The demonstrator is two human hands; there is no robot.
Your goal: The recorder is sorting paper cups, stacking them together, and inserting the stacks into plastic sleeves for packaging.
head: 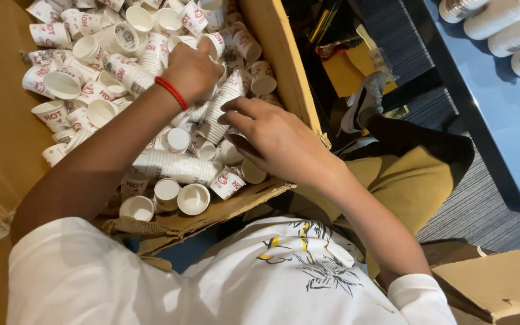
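Note:
A big cardboard box [282,66] holds several loose small white paper cups with red print, and some nested stacks. My left hand [191,72], a red band on its wrist, is curled down among the cups, closed on the top of a ribbed nested cup stack [222,102]. My right hand [275,141] lies just below it, fingers stretched out and touching the lower end of that stack, gripping nothing that I can see. Another long stack [173,165] lies flat under my left forearm. Open cups [193,198] sit by the box's torn near flap.
At the right a blue table [501,108] carries long stacks of cups [507,21]. My bent leg in tan trousers and a grey shoe [362,102] rest on the carpet beside the box. A second cardboard box [501,289] sits at the lower right.

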